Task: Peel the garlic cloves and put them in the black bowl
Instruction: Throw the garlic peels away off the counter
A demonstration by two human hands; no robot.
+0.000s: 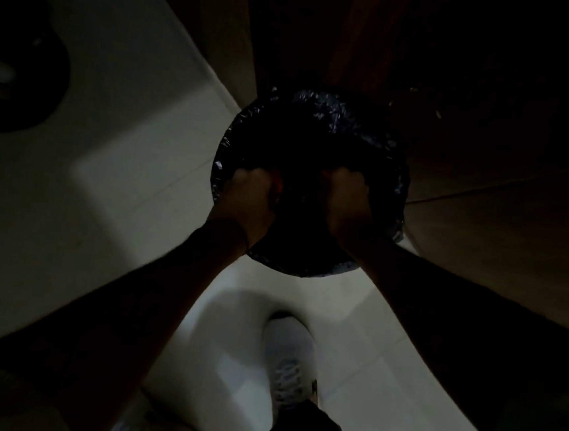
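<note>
Underfoot, floor (141, 106): pale tiles, dimly lit.
Cabinet (482, 215): dark wood, behind the bin.
Bin (314, 128): round, lined with a black bag, standing on the tiles.
Shoe (290, 353): white, near the bin.
Left hand (250, 195): over the bin's mouth, fingers curled tight; contents too dark to tell.
Right hand (349, 200): alongside, apart, curled likewise.
Garlic: cannot tell whether either fist has any.

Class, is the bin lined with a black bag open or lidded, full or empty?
Open: the bin shows its bag-lined rim and no lid. Fill: cannot tell; the inside is too dark.
</note>
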